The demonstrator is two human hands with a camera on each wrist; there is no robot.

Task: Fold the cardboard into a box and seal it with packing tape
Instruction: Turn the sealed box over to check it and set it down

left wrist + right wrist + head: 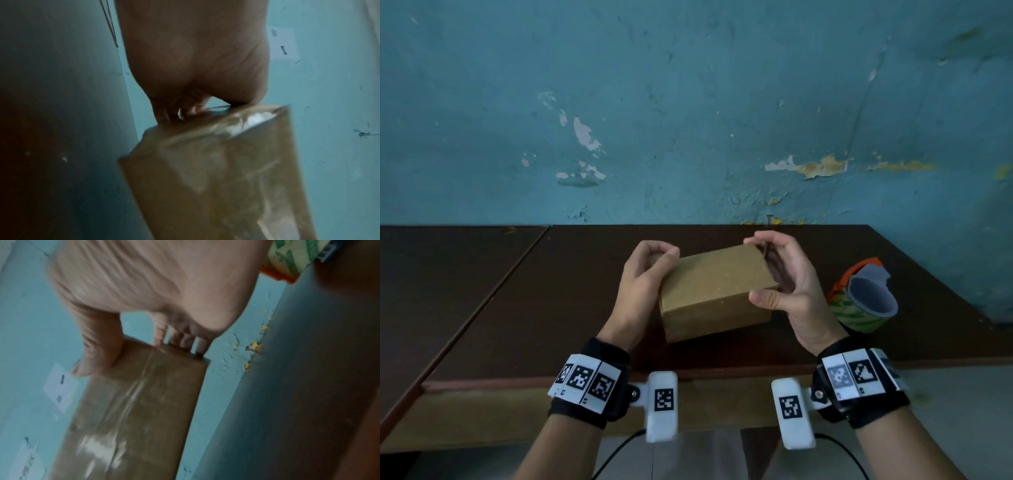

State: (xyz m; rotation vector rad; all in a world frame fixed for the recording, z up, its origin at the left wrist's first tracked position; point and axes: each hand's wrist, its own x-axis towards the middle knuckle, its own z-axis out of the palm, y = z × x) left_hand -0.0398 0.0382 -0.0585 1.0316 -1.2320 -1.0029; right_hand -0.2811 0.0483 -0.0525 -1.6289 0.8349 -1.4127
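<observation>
Clear tape (135,391) on box (144,402), wrist cams only.

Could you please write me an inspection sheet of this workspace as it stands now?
Surface: dark brown table; a seam runs down its left part.
Job's things: box folded shut, held between both hands; clear tape shows on both its ends in the wrist views. Tape roll on the table, right of the box.
Clutter: nothing seen.
Grippers: left hand grips the box's left end; right hand grips its right end, thumb on the near corner.
Cables: black cable hangs below the wrist cameras.
Surroundings: teal wall with peeling paint behind the table.
</observation>
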